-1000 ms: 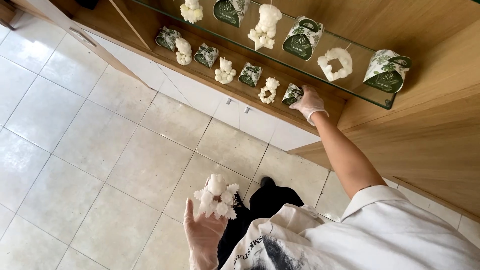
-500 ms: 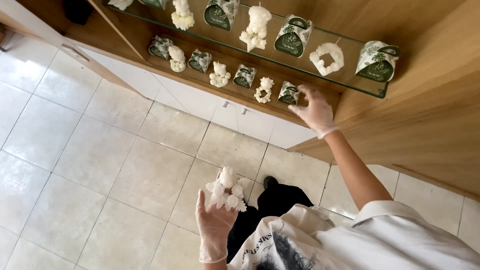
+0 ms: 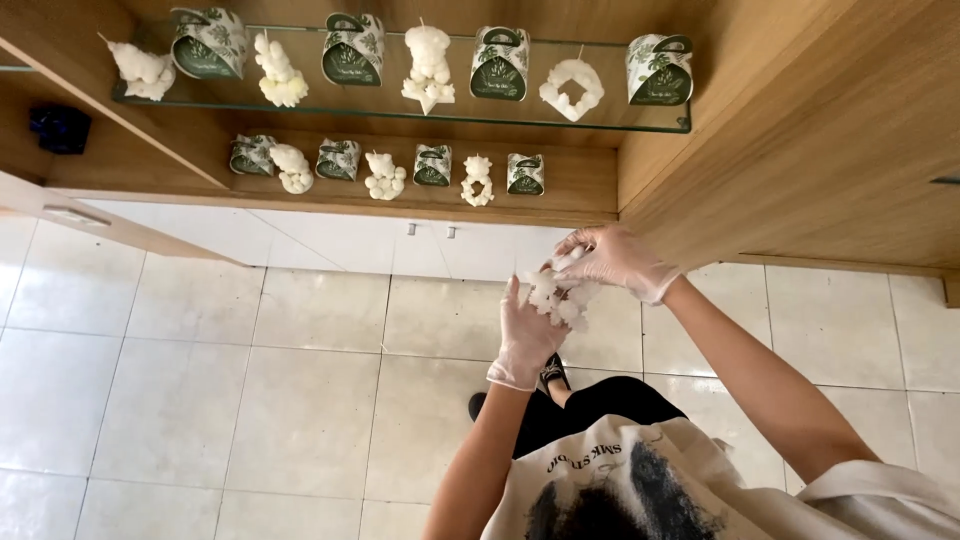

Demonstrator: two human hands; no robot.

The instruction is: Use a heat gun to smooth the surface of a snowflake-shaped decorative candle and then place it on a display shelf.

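Observation:
A lumpy white candle (image 3: 560,298) made of small balls is held in front of me over the tiled floor. My left hand (image 3: 524,340), in a thin clear glove, supports it from below and the left. My right hand (image 3: 612,260), also gloved, grips its upper right side. Both hands touch the candle. Beyond them, a wooden shelf (image 3: 585,190) carries white shaped candles alternating with small green leaf-patterned gift boxes (image 3: 525,173). A glass shelf (image 3: 400,118) above holds a similar row.
A wooden cabinet side (image 3: 800,150) rises at the right. A pale drawer front (image 3: 70,215) sticks out at the left. Pale floor tiles (image 3: 300,400) lie below. My dark shoes (image 3: 545,375) and printed white apron (image 3: 620,485) show at the bottom.
My right hand has come back from the lower wooden shelf and joined the left hand on the white candle. The candle has risen closer to the shelves, and the view has swung.

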